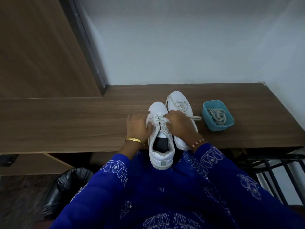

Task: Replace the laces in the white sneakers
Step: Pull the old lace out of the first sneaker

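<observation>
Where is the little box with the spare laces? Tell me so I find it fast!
Look along the long brown wooden desk to its right end. Right of the two white sneakers sits a small teal plastic tub, the only coloured container there, with a tangle of pale laces inside.
</observation>
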Action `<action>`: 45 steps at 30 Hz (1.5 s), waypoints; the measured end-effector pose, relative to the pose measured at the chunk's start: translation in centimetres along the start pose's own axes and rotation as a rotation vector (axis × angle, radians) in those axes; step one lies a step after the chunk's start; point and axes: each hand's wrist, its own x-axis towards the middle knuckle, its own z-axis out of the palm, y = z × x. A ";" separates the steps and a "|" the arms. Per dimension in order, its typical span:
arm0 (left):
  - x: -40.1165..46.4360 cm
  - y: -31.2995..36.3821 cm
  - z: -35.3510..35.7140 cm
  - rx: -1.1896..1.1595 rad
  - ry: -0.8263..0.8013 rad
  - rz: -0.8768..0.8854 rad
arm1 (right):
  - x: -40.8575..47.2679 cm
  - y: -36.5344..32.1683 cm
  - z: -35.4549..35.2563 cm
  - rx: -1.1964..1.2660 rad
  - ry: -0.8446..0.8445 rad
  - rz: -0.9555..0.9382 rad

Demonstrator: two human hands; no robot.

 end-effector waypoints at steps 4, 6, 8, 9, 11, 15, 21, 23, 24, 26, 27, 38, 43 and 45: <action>-0.1 0.8 1.1 0.104 -0.082 0.136 | 0.2 -0.9 1.7 -0.043 -0.040 -0.022; -0.1 0.5 1.3 -0.007 -0.030 0.089 | 0.4 -0.7 1.8 -0.031 -0.002 -0.011; -0.3 0.3 1.2 -0.064 0.031 0.067 | 0.4 -0.4 1.4 0.000 0.044 0.000; -0.3 0.1 1.1 -0.113 0.055 0.064 | 0.4 -0.2 1.2 0.047 0.083 0.019; -0.6 0.1 0.6 -0.320 0.106 0.001 | 0.1 0.3 0.3 0.190 0.191 0.102; -0.8 -0.3 -0.6 -1.090 0.232 -0.334 | -0.3 2.1 -2.1 0.425 0.444 0.290; -0.6 -0.7 -0.6 -0.627 0.197 -0.508 | -0.7 2.5 -1.8 0.321 0.449 0.301; -0.5 -0.4 -0.7 -0.289 0.077 -0.457 | -0.7 1.7 -1.1 0.268 0.312 0.183; -0.4 -0.2 -0.7 -0.180 0.049 -0.378 | -0.6 1.2 -0.6 0.252 0.232 0.110; -0.3 0.5 -0.6 -0.079 0.015 -0.167 | -0.3 0.2 0.4 0.194 0.064 -0.002; -0.2 0.8 -0.4 -0.053 -0.019 -0.076 | -0.2 -0.2 1.0 0.139 -0.001 -0.039; -0.1 0.7 1.2 -0.065 0.019 0.034 | 0.0 -0.2 1.3 0.090 0.057 0.059; -0.8 0.0 1.3 -0.597 0.003 -0.339 | 0.2 1.8 -2.1 0.248 0.292 0.250; -0.9 0.4 1.4 -0.744 0.010 -0.424 | 0.1 2.5 -3.5 0.264 0.366 0.268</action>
